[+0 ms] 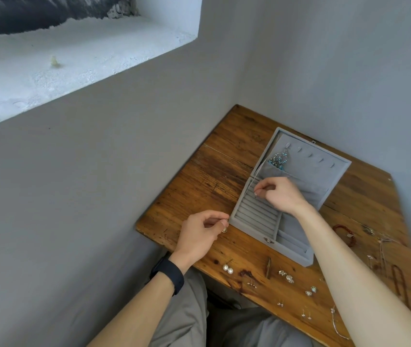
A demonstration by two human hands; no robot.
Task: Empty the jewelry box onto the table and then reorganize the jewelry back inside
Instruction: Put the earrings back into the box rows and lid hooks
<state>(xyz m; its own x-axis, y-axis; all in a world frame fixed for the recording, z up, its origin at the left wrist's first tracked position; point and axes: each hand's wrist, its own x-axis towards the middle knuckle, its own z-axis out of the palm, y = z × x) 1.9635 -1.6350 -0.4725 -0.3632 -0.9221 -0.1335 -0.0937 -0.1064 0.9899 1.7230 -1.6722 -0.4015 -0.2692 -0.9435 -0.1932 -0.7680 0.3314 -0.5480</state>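
**Both hands pinch a thin chain beside the open grey box**

Nearest the camera, two bare forearms rise from the bottom edge, cut off below the elbow; the left one wears a dark wristband (168, 274). Grey trousers (181, 319) fill the lower centre, partly hidden by the arms.

The wooden table (214, 171) runs from mid-frame to the lower right corner, where its edge blurs and is cropped. On it, right of centre, the jewelry box (292, 196) lies open, grey velvet inside and out, lid flat toward the upper right. The lid lining has a row of small hooks and a pocket; a beaded blue-and-silver piece (278, 159) hangs from one hook, its lower end tucked in the pocket. The base holds ribbed ring rolls (257, 209) and a plain compartment, both partly hidden by the right arm; nothing shows in the visible parts.

The right hand (280, 194) hovers over the rolls, thumb and forefinger closed on a fine chain (251, 182) running up along the lid's left edge. The left hand (201, 234), at the box's lower left corner, pinches shut on a small gold-toned pendant (224, 229); whether it joins the chain is hard to tell.

Loose pieces lie along the lower table: two pearl studs (227, 269), small silver earrings (287, 276), a reddish bracelet (346, 234) and blurred chains at far right.
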